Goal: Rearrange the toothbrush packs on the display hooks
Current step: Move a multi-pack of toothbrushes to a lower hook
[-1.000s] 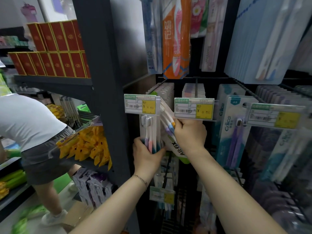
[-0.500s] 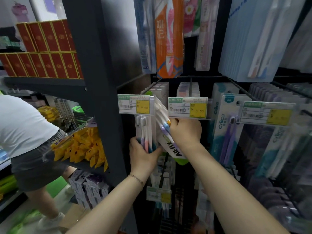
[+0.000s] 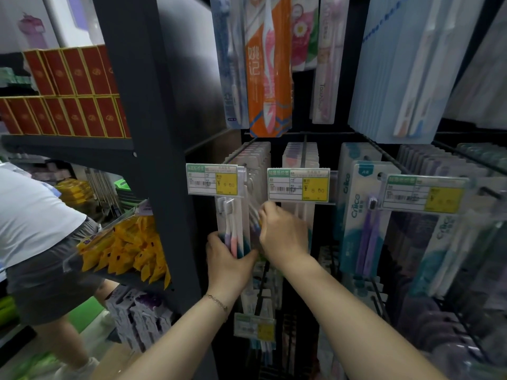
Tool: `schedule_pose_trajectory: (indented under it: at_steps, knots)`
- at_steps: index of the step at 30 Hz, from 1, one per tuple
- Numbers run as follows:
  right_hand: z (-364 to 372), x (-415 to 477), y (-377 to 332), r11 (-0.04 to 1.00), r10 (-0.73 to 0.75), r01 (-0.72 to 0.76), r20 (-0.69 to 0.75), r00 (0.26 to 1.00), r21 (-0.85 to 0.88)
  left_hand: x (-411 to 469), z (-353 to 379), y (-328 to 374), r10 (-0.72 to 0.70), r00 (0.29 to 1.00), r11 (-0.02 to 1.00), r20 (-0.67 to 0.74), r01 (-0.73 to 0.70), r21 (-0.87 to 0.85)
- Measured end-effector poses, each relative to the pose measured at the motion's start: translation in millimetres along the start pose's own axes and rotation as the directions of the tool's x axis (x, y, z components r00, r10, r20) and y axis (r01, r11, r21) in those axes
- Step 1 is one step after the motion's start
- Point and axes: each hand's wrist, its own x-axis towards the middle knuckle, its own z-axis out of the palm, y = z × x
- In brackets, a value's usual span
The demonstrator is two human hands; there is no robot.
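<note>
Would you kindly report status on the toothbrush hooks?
Left hand grips front toothbrush pack, lower end. Right hand pinches second pack beside it, blurred. Price tag hangs just above.

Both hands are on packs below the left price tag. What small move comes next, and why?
Probably the right hand guides the tilted pack onto the left hook behind the price tag. That pack sits slanted between two rows, not hanging straight, while the left hand grips the front pack at its lower end, steadying that row.
</note>
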Motion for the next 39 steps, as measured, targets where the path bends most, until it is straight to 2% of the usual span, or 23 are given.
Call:
schedule_pose_trajectory:
  at_steps: [5, 9, 19, 22, 28, 31, 39]
  knots:
    - [15, -15, -2, 0.991, 0.027, -0.028, 0.006, 1.0, 0.132, 0, -3, -2, 0.026, 0.999, 1.0, -0.018, -0.026, 0.007]
    - [13, -21, 5, 0.991, 0.086, -0.089, 0.037, 0.996, 0.099, 1, -5, -5, 0.02, 1.0, 1.0, -0.003, -0.02, 0.007]
    - [14, -60, 43, 0.983, 0.057, -0.027, -0.166, 0.985, 0.179, 4, 7, -2, 0.004, 0.999, 1.0, -0.043, -0.003, 0.029]
    - [11, -76, 50, 0.97, 0.082, -0.04, -0.17, 0.982, 0.241, 6, 13, 1, -0.012, 1.0, 1.0, -0.027, 0.012, 0.003]
    - [10, -101, 63, 0.973, 0.129, -0.096, -0.147, 0.981, 0.21, 11, 19, 5, -0.037, 0.999, 0.999, -0.017, 0.037, -0.021]
    - [3, -112, 63, 0.943, 0.183, -0.15, -0.087, 0.979, 0.296, 8, 19, 4, -0.034, 0.999, 0.999, -0.015, 0.034, -0.016]
    - [-4, -136, 55, 0.928, 0.222, -0.145, -0.196, 0.955, 0.345, -7, 13, -4, -0.012, 1.0, 0.993, 0.015, 0.013, -0.117]
